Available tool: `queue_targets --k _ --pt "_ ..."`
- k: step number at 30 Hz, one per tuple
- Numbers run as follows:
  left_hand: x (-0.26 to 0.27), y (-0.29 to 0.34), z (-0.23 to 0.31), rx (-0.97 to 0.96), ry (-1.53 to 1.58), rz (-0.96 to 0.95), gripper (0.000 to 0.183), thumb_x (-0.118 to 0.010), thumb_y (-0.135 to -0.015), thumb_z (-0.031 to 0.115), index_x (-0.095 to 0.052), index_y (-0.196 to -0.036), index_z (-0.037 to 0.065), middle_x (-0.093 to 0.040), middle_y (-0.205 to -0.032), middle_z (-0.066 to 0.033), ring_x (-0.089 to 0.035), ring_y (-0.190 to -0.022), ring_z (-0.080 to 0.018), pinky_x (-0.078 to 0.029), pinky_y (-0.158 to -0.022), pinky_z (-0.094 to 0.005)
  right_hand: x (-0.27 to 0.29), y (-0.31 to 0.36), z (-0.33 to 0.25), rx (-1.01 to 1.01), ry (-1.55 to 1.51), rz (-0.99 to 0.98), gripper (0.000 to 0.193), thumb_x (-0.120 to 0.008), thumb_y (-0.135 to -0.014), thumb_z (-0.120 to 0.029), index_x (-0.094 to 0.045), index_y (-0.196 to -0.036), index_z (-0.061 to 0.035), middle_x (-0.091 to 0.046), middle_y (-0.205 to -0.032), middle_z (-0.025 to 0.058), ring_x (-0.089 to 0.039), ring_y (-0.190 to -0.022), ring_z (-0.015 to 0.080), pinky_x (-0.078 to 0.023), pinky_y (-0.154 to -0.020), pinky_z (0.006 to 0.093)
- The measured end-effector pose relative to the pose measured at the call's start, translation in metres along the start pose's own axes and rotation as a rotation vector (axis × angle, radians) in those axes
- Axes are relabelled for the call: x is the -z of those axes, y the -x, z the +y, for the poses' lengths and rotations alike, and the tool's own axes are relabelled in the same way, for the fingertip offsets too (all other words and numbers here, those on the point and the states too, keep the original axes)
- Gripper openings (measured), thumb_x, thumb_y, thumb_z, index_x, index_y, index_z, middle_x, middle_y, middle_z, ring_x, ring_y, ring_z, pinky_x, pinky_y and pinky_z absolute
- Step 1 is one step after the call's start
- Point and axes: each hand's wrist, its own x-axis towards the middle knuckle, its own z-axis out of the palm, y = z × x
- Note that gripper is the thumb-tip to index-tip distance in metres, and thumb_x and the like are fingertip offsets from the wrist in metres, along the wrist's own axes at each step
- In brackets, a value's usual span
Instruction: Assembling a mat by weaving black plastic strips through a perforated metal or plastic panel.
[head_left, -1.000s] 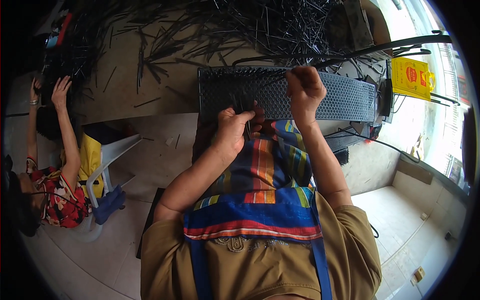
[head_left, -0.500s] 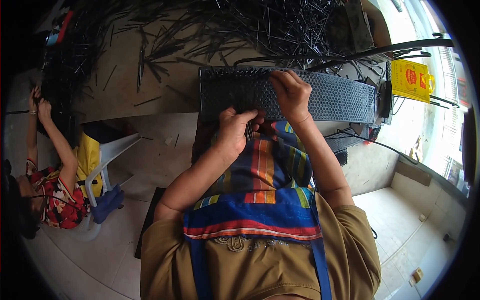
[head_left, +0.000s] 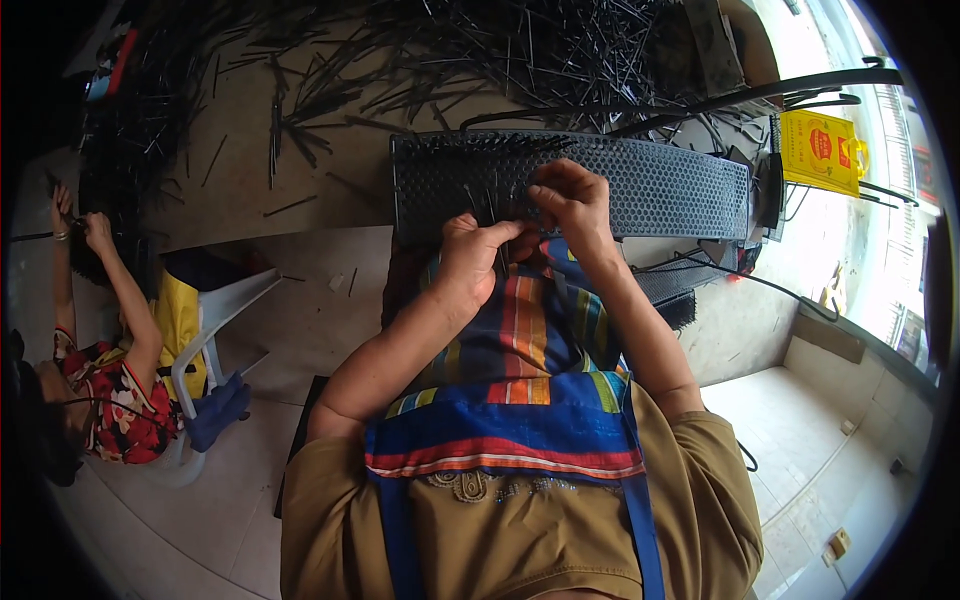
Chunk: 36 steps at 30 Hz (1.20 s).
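A long dark panel (head_left: 680, 190), full of small round holes, lies across in front of me above my lap. My left hand (head_left: 468, 258) is closed at its near edge. Thin black strips (head_left: 490, 205) stick up out of that hand's fingers over the panel. Just to the right, my right hand (head_left: 575, 205) hovers over the panel with thumb and fingers pinched together near the strips; anything between its fingertips is too small to make out. A row of black strips (head_left: 470, 143) sits along the panel's far edge, on its left half.
Loose black strips (head_left: 590, 60) are heaped at the back of the brown table (head_left: 240, 200). Black bent rods (head_left: 760, 97) reach in from the right, beside a yellow bag (head_left: 820, 150). At far left, another person's hands (head_left: 80, 222) work near a white chair (head_left: 200, 350).
My right hand has come down and left from the panel's far edge toward my left hand. My left hand has hardly moved, and its strips now show more plainly.
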Motion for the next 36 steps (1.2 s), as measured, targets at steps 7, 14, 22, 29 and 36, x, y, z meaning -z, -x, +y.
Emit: queue_targets --k 7,14,22,29,36 --pt "0.004 -0.001 -0.002 0.014 -0.014 0.048 0.017 -0.06 -0.087 -0.001 -0.067 -0.102 0.002 -0.071 -0.092 -0.0129 -0.069 -0.078 -0.0203 -0.058 -0.064 -0.0353 0.012 -0.013 -0.024 0.339 -0.06 0.427 0.01 -0.065 -0.084 0.005 -0.062 -0.091 -0.0017 -0.063 -0.073 0.002 -0.052 -0.051 0.0051 -0.04 -0.044 0.02" --pt "0.002 -0.001 -0.004 0.031 -0.01 0.059 0.015 -0.059 -0.087 -0.002 -0.065 -0.1 0.002 -0.071 -0.093 -0.0134 -0.069 -0.079 -0.0217 -0.057 -0.068 -0.0336 0.01 -0.023 -0.01 0.65 0.488 0.449 0.007 -0.066 -0.086 0.001 -0.063 -0.092 -0.0015 -0.064 -0.072 0.0005 -0.054 -0.054 0.0029 -0.041 -0.047 0.0185" --pt "0.002 0.003 -0.002 0.068 -0.032 0.053 0.012 -0.06 -0.087 0.001 -0.065 -0.097 0.004 -0.071 -0.09 -0.0115 -0.068 -0.077 -0.0204 -0.055 -0.064 -0.0339 0.012 -0.019 -0.008 0.494 0.278 0.382 0.007 -0.066 -0.085 0.001 -0.064 -0.091 -0.0003 -0.065 -0.071 0.0021 -0.055 -0.054 0.0029 -0.043 -0.048 0.0202" --pt "0.002 0.001 -0.005 0.075 -0.029 0.053 0.011 -0.061 -0.087 0.003 -0.065 -0.097 0.006 -0.071 -0.087 -0.0091 -0.067 -0.074 -0.0187 -0.052 -0.06 -0.0322 0.005 -0.02 -0.017 0.59 0.837 0.396 0.011 -0.072 -0.078 -0.006 -0.069 -0.088 -0.0037 -0.067 -0.076 0.008 -0.065 -0.064 0.0206 -0.049 -0.058 0.029" --pt "-0.002 -0.002 -0.002 0.09 0.047 0.021 0.01 -0.061 -0.086 0.0 -0.065 -0.095 0.001 -0.071 -0.087 -0.0128 -0.068 -0.074 -0.0204 -0.053 -0.061 -0.031 0.006 -0.015 -0.024 0.511 0.957 0.431 0.013 -0.071 -0.079 -0.014 -0.068 -0.089 -0.0064 -0.067 -0.079 0.0097 -0.067 -0.069 0.0284 -0.05 -0.058 0.0368"
